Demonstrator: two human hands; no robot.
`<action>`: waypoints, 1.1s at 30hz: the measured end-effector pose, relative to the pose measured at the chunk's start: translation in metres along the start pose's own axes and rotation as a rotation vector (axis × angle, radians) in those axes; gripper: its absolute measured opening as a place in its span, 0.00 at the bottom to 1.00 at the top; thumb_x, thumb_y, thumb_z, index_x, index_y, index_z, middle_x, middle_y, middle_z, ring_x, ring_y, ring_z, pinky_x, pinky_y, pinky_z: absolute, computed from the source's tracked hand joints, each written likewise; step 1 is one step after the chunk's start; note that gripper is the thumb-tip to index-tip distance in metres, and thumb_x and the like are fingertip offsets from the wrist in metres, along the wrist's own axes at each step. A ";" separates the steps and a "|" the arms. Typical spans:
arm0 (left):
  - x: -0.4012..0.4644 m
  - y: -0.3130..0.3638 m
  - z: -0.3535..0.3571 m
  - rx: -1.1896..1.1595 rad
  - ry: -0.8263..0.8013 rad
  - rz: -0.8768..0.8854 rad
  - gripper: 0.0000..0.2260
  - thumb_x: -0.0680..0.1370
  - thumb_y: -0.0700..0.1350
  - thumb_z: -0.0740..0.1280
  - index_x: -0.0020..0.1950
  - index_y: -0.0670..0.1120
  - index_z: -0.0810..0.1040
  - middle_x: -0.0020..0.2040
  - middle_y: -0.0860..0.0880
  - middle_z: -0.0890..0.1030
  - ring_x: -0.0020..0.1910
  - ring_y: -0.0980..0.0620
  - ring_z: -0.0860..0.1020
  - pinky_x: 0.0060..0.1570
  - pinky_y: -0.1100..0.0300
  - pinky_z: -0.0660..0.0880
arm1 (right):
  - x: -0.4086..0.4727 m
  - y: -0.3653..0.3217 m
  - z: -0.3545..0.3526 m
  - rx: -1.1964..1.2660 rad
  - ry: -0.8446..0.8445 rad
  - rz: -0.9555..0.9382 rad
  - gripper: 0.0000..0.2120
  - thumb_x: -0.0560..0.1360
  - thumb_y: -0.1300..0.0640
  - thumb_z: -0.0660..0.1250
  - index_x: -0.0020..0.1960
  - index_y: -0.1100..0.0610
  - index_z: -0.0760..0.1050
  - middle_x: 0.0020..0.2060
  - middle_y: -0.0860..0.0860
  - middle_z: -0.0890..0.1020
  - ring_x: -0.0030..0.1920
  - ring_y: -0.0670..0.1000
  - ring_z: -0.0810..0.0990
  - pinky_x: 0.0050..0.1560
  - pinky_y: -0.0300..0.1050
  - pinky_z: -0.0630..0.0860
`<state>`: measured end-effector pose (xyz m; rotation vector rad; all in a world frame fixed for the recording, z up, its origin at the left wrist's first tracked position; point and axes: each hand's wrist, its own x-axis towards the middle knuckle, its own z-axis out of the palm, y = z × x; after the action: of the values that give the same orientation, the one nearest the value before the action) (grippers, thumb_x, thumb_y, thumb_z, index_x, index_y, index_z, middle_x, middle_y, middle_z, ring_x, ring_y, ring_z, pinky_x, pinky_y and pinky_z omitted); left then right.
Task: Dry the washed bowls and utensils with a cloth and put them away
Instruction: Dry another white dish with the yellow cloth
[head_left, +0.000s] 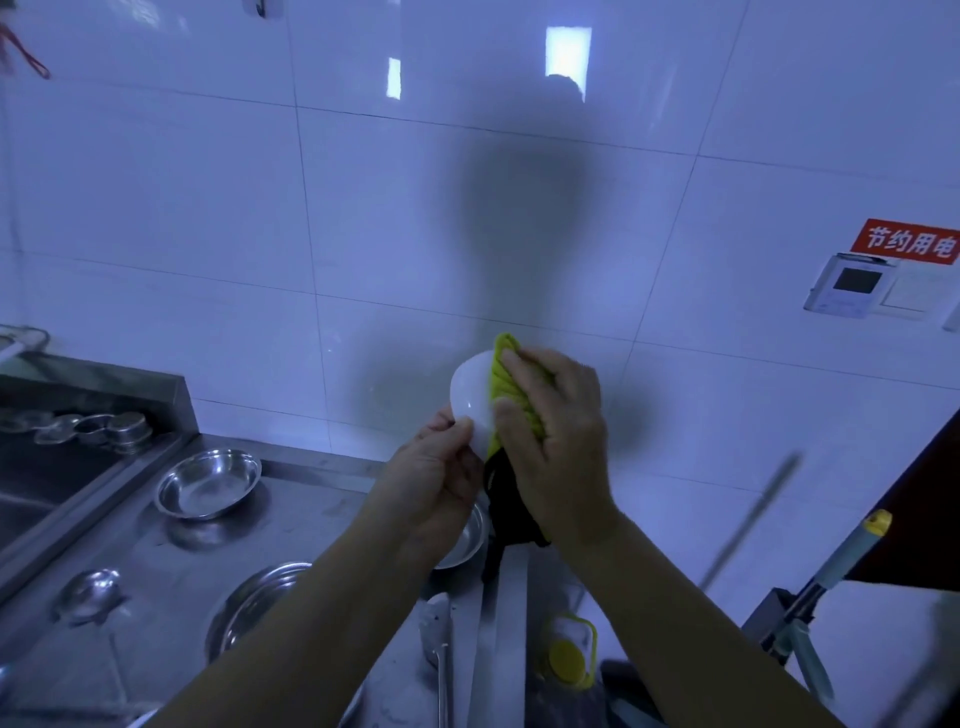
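A small white bowl (470, 395) is held up in front of the tiled wall, above the steel counter. My left hand (436, 483) pinches its lower rim with thumb and fingers. My right hand (550, 431) grips a yellow-green cloth (506, 384) and presses it against the bowl's right side; a dark part of the cloth (501, 499) hangs down below the hands. On the steel counter (322, 499) below lie a steel bowl (208, 491), a larger steel dish (254, 603), another steel bowl (465, 540) partly hidden by my left wrist, and a ladle (88, 592).
A sink (31, 483) with several small metal cups (93, 428) lies at the left. A flat steel utensil (436, 639) rests near the counter's front. A yellow-capped container (569, 654) and mop handles (748, 525) stand at the right, below a wall panel (852, 286).
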<state>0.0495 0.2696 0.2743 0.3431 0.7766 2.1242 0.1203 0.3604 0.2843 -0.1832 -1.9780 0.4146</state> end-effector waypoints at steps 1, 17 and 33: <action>-0.001 -0.002 0.002 -0.018 0.014 -0.016 0.09 0.80 0.36 0.55 0.51 0.41 0.75 0.36 0.45 0.83 0.32 0.53 0.81 0.35 0.63 0.79 | -0.004 -0.001 0.004 -0.038 -0.034 -0.015 0.21 0.77 0.52 0.59 0.64 0.61 0.76 0.61 0.53 0.77 0.59 0.53 0.73 0.61 0.50 0.71; -0.006 -0.005 0.007 -0.320 0.166 -0.177 0.11 0.80 0.38 0.56 0.59 0.33 0.72 0.53 0.36 0.79 0.60 0.41 0.76 0.56 0.46 0.73 | -0.032 0.043 0.000 -0.082 0.130 -0.317 0.15 0.75 0.60 0.59 0.60 0.60 0.75 0.63 0.59 0.75 0.60 0.59 0.72 0.58 0.57 0.69; -0.009 -0.011 0.003 -0.455 0.082 -0.203 0.16 0.80 0.39 0.56 0.65 0.34 0.71 0.64 0.35 0.75 0.65 0.40 0.72 0.64 0.44 0.67 | -0.033 0.035 0.000 0.106 0.190 -0.041 0.20 0.76 0.56 0.55 0.63 0.64 0.73 0.65 0.60 0.72 0.65 0.58 0.70 0.65 0.54 0.66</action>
<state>0.0635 0.2685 0.2699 -0.0633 0.3371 2.0569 0.1328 0.3823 0.2435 -0.1104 -1.7661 0.4580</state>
